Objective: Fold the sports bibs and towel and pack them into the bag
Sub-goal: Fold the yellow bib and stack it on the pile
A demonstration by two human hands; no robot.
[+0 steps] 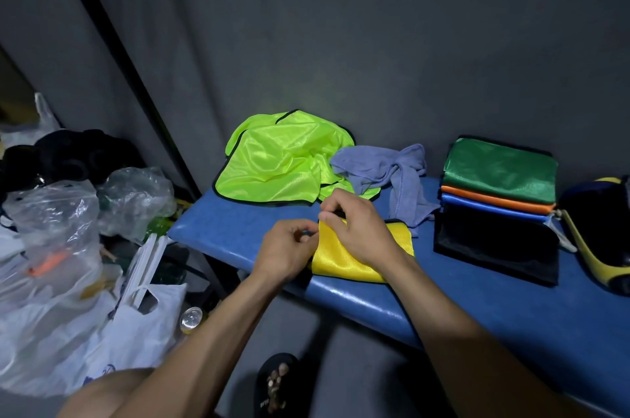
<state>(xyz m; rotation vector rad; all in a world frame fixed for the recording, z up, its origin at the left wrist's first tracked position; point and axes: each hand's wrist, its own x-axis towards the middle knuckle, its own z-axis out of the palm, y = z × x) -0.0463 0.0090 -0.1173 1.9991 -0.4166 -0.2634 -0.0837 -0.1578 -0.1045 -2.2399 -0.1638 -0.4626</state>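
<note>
Yellow mesh bib (pixel 344 257), black-trimmed and half folded, lies at the blue padded bench's (pixel 477 308) near edge. Our left hand (pixel 288 248) pinches its left edge; our right hand (pixel 358 230) grips its top corner. Slippery mesh could slide off and unfold.

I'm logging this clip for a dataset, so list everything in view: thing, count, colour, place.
yellow bib: 1, yellow, folded on bench front edge, under the hands
lime bib: 1, lime green, crumpled at bench back
towel: 1, grey-blue, crumpled right of lime bib
folded bibs: 4 stacked, green, orange, blue, black, bench right
bag: 1, black and yellow, far right
bench: 1, blue
plastic bags: several, clear and white, floor left
can: 1, silver top, floor
left hand: pinches yellow bib's left edge
right hand: pinches its top corner
</note>
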